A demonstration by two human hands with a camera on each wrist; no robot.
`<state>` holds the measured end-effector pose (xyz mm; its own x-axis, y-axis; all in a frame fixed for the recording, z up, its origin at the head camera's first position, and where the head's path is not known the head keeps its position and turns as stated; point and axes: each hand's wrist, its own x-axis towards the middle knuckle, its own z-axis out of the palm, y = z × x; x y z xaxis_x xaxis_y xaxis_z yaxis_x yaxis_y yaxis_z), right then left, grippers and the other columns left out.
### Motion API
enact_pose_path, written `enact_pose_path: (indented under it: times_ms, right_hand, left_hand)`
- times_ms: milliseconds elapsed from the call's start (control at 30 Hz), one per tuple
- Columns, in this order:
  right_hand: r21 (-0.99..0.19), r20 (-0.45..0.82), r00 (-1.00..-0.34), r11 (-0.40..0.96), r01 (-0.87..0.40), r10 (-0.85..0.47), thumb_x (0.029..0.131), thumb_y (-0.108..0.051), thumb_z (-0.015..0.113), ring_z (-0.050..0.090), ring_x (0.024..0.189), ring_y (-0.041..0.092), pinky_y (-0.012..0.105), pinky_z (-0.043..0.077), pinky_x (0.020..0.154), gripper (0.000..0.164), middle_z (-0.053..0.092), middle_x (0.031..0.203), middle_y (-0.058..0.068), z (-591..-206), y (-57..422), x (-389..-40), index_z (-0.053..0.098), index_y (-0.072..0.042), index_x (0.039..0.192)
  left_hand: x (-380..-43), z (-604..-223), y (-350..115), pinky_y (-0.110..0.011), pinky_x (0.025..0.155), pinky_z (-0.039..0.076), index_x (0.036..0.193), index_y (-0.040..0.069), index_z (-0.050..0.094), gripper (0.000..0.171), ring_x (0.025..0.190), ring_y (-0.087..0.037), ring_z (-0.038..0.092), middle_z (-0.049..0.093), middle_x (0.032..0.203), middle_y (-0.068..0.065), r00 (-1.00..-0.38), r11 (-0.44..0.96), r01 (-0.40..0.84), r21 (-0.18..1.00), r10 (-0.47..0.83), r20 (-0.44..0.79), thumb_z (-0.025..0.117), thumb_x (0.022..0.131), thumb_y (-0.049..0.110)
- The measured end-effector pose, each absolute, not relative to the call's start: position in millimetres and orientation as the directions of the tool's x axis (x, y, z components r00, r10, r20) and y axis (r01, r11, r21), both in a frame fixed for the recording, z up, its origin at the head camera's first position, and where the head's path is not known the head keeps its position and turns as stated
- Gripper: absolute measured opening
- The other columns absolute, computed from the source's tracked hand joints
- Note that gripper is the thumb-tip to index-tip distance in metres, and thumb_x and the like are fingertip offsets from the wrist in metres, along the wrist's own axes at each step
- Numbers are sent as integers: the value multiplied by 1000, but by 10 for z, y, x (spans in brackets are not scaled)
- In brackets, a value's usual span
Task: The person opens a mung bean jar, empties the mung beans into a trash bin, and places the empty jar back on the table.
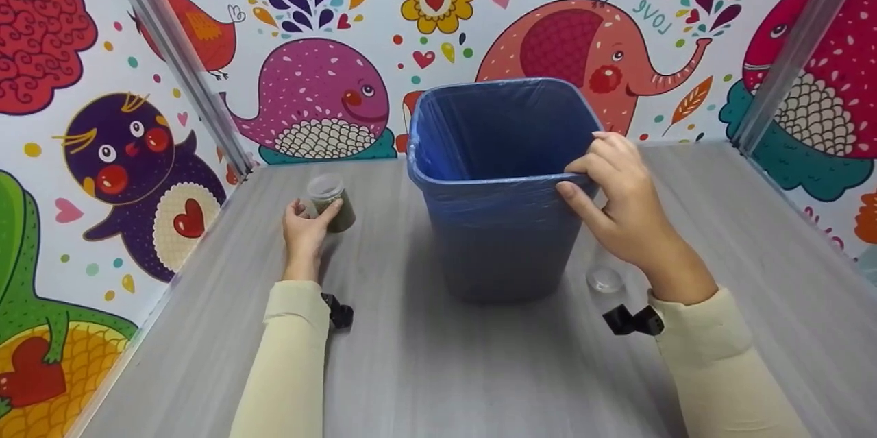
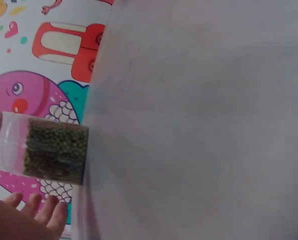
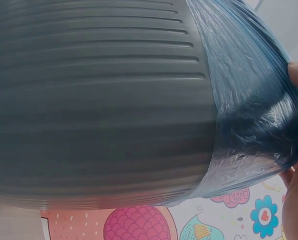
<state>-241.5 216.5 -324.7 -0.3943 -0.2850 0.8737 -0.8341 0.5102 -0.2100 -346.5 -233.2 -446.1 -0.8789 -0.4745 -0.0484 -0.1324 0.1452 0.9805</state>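
A clear plastic jar point(image 1: 331, 202) part filled with small green beans stands upright on the table at the left. My left hand point(image 1: 306, 231) is beside it, thumb across the jar's near side. In the left wrist view its fingers point(image 2: 44, 210) are spread loosely, apart from the jar point(image 2: 57, 150). At centre stands a grey trash bin point(image 1: 507, 253) lined with a blue plastic bag point(image 1: 445, 129). My right hand point(image 1: 620, 195) grips the bin's near right rim, thumb outside and fingers over the edge. Close up, the bag point(image 3: 254, 115) folds down over the bin's ribbed wall point(image 3: 103, 115).
A small clear round lid point(image 1: 605, 280) lies on the grey table point(image 1: 370, 369), right of the bin and near the right wrist. Cartoon-printed walls point(image 1: 445, 54) close in the back and sides, with metal posts point(image 1: 178, 61) at the corners.
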Motion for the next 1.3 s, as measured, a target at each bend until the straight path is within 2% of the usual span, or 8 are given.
enact_pose_path:
  times_ms: [200,400,633,867,1000,1133,1300]
  right_hand:
    - [-202,873,-390,512,-835,-291,95,-9,70,60,103,38,52,34,119,8,59,86,10,-3259,2162,-2427,69,-2,95]
    - [-206,876,-390,511,-834,-283,94,-8,70,60,105,39,51,33,120,6,60,86,10,-3260,2187,-2419,69,-1,95]
    - [-207,865,-403,520,-829,-299,94,-7,70,60,105,37,53,33,120,7,60,87,11,-3249,2182,-2418,68,-1,96]
    - [-202,875,-388,509,-837,-290,93,-6,71,59,102,36,53,33,119,6,60,87,11,-3245,2171,-2427,69,-2,96]
    - [-206,886,-375,493,-845,-273,92,-6,72,59,103,37,52,34,119,5,60,86,10,-3255,2167,-2431,70,-3,95]
    - [-204,882,-381,503,-840,-279,93,-8,71,59,103,38,51,34,119,6,59,85,10,-3249,2178,-2425,69,-2,95]
    - [-192,883,-372,503,-843,-286,95,-9,69,58,101,37,50,34,118,8,58,85,10,-3235,2167,-2431,68,-2,94]
  left_hand:
    - [-3595,-4486,-2302,-48,132,12,171,7,-4,124,164,-34,8,3,178,-18,-879,216,-166,962,-476,-45,85,91,42]
    - [-3745,-4521,-2223,-42,132,8,169,6,-10,130,164,-31,2,-4,178,-19,-901,183,-103,978,-434,-14,87,89,38]
    - [-3837,-4558,-2239,-41,132,13,170,7,-8,128,163,-30,12,9,178,-18,-891,131,-119,984,-451,-48,88,89,32]
    - [-3881,-4548,-2220,-43,131,15,171,9,-5,125,163,-31,14,9,177,-19,-905,116,-102,988,-423,-44,88,90,28]
    - [-3872,-4541,-2190,-46,130,20,171,10,-2,120,161,-34,20,16,175,-22,-904,132,-120,984,-424,-53,87,91,26]
    - [-3869,-4555,-2176,-48,128,26,170,5,6,112,157,-36,29,26,171,-24,-902,179,-132,975,-430,-43,84,92,24]
    - [-3845,-4556,-2183,-48,124,33,165,0,26,96,150,-37,40,41,162,-25,-902,221,-115,969,-431,-9,84,91,21]
